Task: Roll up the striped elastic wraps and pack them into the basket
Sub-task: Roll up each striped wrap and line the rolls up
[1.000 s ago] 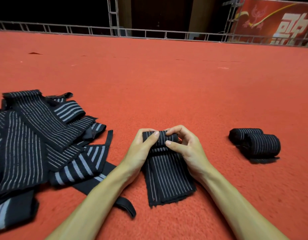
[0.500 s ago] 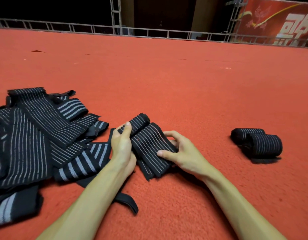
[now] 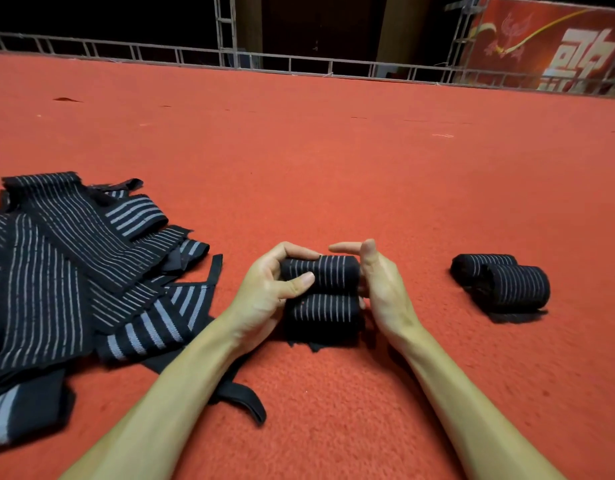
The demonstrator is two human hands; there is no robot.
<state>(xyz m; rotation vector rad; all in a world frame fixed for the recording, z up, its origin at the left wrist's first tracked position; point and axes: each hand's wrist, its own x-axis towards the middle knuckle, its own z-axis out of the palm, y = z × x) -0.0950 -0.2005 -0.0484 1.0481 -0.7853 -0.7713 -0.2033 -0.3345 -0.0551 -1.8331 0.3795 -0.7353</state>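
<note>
Far left on the red carpet [image 3: 333,168], finding a loose pile of flat striped wraps [image 3: 56,265], overlapping and lying every which way. Moving to the middle now: gripping the left end of a part-rolled wrap [image 3: 330,275] with the left hand [image 3: 268,289], thumb and fingers curling round it. Resting on the carpet between both hands, short tail trailing nearer. Pressing against its right end with the right hand [image 3: 382,289], fingers straight, clutching nothing. Further right, well apart, spotting two finished rolls [image 3: 503,285] touching each other.

Left hand [image 3: 264,292] curled (thumb across), right hand [image 3: 382,289] flat
</note>
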